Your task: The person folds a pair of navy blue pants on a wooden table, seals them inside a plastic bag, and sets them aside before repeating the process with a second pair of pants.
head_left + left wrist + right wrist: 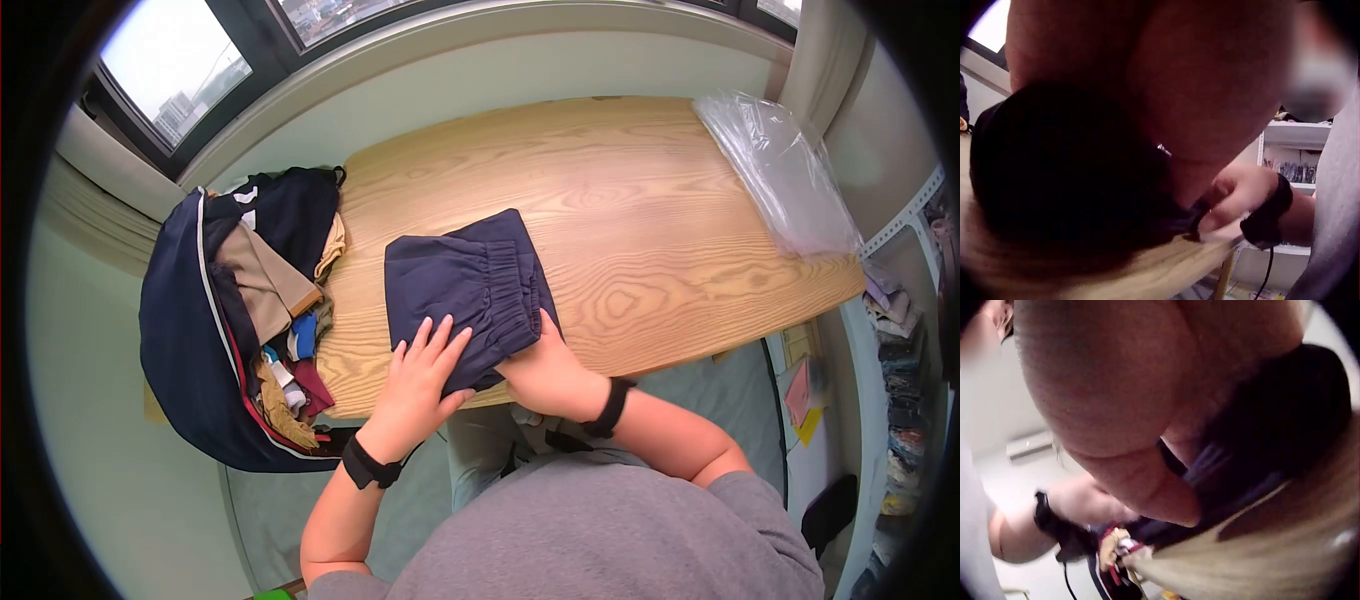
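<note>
Folded navy pants (440, 275) with a gathered elastic waistband lie at the near edge of the wooden table (650, 200). My left hand (425, 375) rests on their near left part, fingers straight and spread over the cloth. At the near right corner, beside the waistband, my right hand (550, 375) grips the edge of the pants, its other fingers hidden by the fabric. The left wrist view shows the right hand (1238, 203) at the dark cloth. In the right wrist view, its thumb (1160, 494) lies close along the navy fabric (1235, 469).
An open navy bag (180, 330) stuffed with mixed clothes stands at the table's left end. Clear plastic bags (780, 175) lie stacked at the far right corner. Shelves (900, 400) with packed items stand on the right, and windows (180, 75) line the back.
</note>
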`<state>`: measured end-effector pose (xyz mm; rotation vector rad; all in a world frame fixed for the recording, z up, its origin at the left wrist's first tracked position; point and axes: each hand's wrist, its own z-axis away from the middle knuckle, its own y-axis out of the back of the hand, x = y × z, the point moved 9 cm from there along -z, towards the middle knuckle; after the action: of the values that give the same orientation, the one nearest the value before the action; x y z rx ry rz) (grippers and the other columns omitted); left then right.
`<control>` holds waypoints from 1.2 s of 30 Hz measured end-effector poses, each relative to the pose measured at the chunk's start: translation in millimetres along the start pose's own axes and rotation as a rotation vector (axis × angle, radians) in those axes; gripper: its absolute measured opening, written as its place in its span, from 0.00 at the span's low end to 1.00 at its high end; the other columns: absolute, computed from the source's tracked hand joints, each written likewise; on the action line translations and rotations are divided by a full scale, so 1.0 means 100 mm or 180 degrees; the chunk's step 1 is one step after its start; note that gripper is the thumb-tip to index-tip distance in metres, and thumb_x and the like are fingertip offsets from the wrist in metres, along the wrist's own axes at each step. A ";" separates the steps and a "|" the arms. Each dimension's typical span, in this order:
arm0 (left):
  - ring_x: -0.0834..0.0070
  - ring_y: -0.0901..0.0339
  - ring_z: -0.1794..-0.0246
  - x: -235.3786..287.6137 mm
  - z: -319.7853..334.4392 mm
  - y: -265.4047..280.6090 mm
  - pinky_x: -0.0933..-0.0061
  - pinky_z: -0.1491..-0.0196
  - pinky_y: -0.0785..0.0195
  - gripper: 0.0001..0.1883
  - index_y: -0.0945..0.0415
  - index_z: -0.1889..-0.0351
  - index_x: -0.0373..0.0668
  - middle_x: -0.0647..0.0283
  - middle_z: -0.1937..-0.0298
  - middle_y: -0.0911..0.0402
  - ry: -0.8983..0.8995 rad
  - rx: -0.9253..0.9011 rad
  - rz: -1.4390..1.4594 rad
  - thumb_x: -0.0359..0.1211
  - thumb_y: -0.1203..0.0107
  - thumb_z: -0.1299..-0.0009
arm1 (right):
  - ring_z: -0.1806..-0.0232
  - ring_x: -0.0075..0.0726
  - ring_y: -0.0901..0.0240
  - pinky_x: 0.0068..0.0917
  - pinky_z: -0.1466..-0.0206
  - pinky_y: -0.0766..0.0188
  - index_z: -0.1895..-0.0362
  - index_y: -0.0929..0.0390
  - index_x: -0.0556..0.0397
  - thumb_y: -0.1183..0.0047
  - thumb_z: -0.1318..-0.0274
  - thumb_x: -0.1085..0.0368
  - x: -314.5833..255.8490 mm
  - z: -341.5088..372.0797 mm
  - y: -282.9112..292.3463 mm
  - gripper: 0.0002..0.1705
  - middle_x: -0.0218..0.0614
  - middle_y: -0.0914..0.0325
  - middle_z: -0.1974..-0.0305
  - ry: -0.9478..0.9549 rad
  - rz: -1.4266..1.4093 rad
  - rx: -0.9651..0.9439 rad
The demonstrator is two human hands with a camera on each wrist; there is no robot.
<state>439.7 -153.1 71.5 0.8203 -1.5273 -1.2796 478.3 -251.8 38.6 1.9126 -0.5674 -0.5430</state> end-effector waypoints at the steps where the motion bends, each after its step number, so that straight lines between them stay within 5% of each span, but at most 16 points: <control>1: 0.51 0.51 0.26 -0.03 0.01 -0.07 0.42 0.33 0.51 0.40 0.45 0.29 0.48 0.55 0.27 0.44 0.0082 -0.0052 -0.0186 0.39 0.38 0.39 | 0.33 0.47 0.40 0.51 0.30 0.53 0.45 0.24 0.47 0.53 0.48 0.64 0.04 0.03 0.05 0.24 0.40 0.30 0.39 0.0274 -0.0649 -0.0243; 2: 0.49 0.52 0.26 -0.06 0.02 -0.14 0.39 0.34 0.51 0.40 0.44 0.29 0.51 0.54 0.26 0.47 0.0096 0.0008 -0.0158 0.39 0.39 0.39 | 0.36 0.50 0.36 0.47 0.31 0.48 0.48 0.22 0.49 0.51 0.52 0.66 0.06 0.04 0.10 0.23 0.42 0.27 0.42 0.0545 -0.1297 -0.0494; 3: 0.49 0.52 0.26 -0.06 0.02 -0.17 0.39 0.34 0.51 0.40 0.44 0.29 0.51 0.54 0.26 0.47 0.0102 0.0010 -0.0130 0.39 0.39 0.39 | 0.43 0.46 0.30 0.37 0.38 0.36 0.54 0.20 0.51 0.47 0.56 0.68 0.18 -0.02 0.34 0.20 0.43 0.23 0.49 0.0724 -0.2378 0.0017; 5: 0.49 0.52 0.26 -0.03 0.03 -0.24 0.37 0.35 0.50 0.39 0.43 0.29 0.57 0.54 0.26 0.48 0.0096 0.0069 -0.0524 0.37 0.39 0.39 | 0.49 0.38 0.26 0.30 0.46 0.30 0.51 0.23 0.56 0.44 0.49 0.64 0.75 0.18 -0.12 0.19 0.45 0.23 0.53 -0.1739 -0.3577 -0.1645; 6: 0.49 0.52 0.26 0.00 0.04 -0.28 0.37 0.35 0.50 0.39 0.43 0.29 0.57 0.54 0.26 0.48 0.0090 0.0069 -0.0475 0.37 0.39 0.39 | 0.49 0.38 0.26 0.30 0.46 0.30 0.51 0.23 0.56 0.44 0.49 0.64 0.76 0.20 -0.18 0.19 0.45 0.23 0.53 -0.1774 -0.3548 -0.1675; 8: 0.49 0.52 0.27 0.05 0.02 -0.29 0.37 0.36 0.49 0.39 0.42 0.29 0.62 0.55 0.26 0.48 0.0085 0.0123 -0.0820 0.36 0.39 0.40 | 0.54 0.31 0.25 0.27 0.52 0.27 0.49 0.28 0.65 0.41 0.45 0.59 1.25 0.27 0.00 0.25 0.44 0.22 0.56 -0.2637 -0.3605 0.0610; 9: 0.49 0.52 0.27 0.07 0.01 -0.29 0.37 0.36 0.49 0.39 0.42 0.29 0.62 0.55 0.26 0.48 0.0038 0.0143 -0.0795 0.36 0.39 0.40 | 0.54 0.31 0.25 0.27 0.52 0.27 0.49 0.28 0.65 0.41 0.45 0.59 1.22 0.24 0.08 0.25 0.44 0.22 0.56 -0.2661 -0.3556 0.0639; 11: 0.49 0.51 0.27 0.07 0.01 -0.28 0.37 0.36 0.49 0.39 0.41 0.30 0.64 0.55 0.26 0.48 0.0040 0.0186 -0.0789 0.36 0.38 0.41 | 0.52 0.31 0.26 0.27 0.52 0.27 0.43 0.34 0.69 0.41 0.43 0.62 0.93 0.13 -0.01 0.30 0.46 0.24 0.49 -0.2943 -0.4378 -0.0252; 13: 0.50 0.48 0.28 0.10 0.00 -0.25 0.37 0.38 0.48 0.36 0.38 0.32 0.64 0.55 0.28 0.43 0.0026 0.0314 -0.0810 0.37 0.39 0.41 | 0.51 0.32 0.26 0.29 0.50 0.26 0.44 0.33 0.69 0.40 0.46 0.68 0.87 -0.05 -0.22 0.28 0.43 0.23 0.51 -0.2213 -0.5119 -0.0158; 18: 0.49 0.49 0.28 0.18 0.01 -0.29 0.37 0.35 0.51 0.37 0.35 0.33 0.60 0.54 0.28 0.44 -0.0126 0.0202 -0.0767 0.35 0.37 0.43 | 0.53 0.34 0.24 0.30 0.48 0.26 0.48 0.26 0.65 0.43 0.49 0.75 0.86 0.05 -0.40 0.21 0.42 0.22 0.52 -0.2795 -0.5548 -0.0673; 21: 0.47 0.51 0.27 0.24 -0.02 -0.25 0.37 0.34 0.53 0.36 0.35 0.33 0.60 0.53 0.27 0.45 -0.0272 0.0079 -0.0320 0.35 0.37 0.43 | 0.55 0.37 0.23 0.31 0.49 0.26 0.49 0.26 0.66 0.45 0.47 0.74 0.94 0.19 -0.32 0.19 0.43 0.20 0.54 -0.2678 -0.5737 -0.0173; 26: 0.43 0.64 0.24 0.18 -0.02 -0.13 0.48 0.28 0.64 0.42 0.52 0.27 0.40 0.41 0.24 0.62 -0.0356 0.0209 0.0725 0.36 0.42 0.36 | 0.53 0.39 0.23 0.34 0.46 0.27 0.47 0.28 0.66 0.49 0.44 0.75 1.55 0.61 -0.06 0.19 0.45 0.21 0.52 -0.3087 -0.5686 0.0508; 30: 0.43 0.63 0.24 0.07 -0.01 -0.24 0.51 0.27 0.63 0.40 0.53 0.27 0.38 0.41 0.24 0.62 -0.0037 -0.0036 0.1077 0.36 0.44 0.35 | 0.56 0.42 0.21 0.37 0.49 0.23 0.47 0.28 0.66 0.50 0.43 0.75 2.12 1.05 0.28 0.18 0.46 0.21 0.53 -0.3227 -0.5689 0.0941; 36: 0.45 0.66 0.23 0.03 0.03 -0.59 0.50 0.27 0.69 0.38 0.50 0.28 0.38 0.44 0.24 0.62 -0.0011 -0.0564 0.0734 0.34 0.46 0.35 | 0.54 0.34 0.22 0.33 0.51 0.25 0.45 0.29 0.63 0.45 0.42 0.67 2.57 1.60 0.49 0.21 0.41 0.21 0.53 -0.3643 -0.5077 0.0546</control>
<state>431.4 -168.2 14.8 0.5128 -1.4417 -1.2241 577.2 -538.3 -6.1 1.6981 0.4578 -2.7024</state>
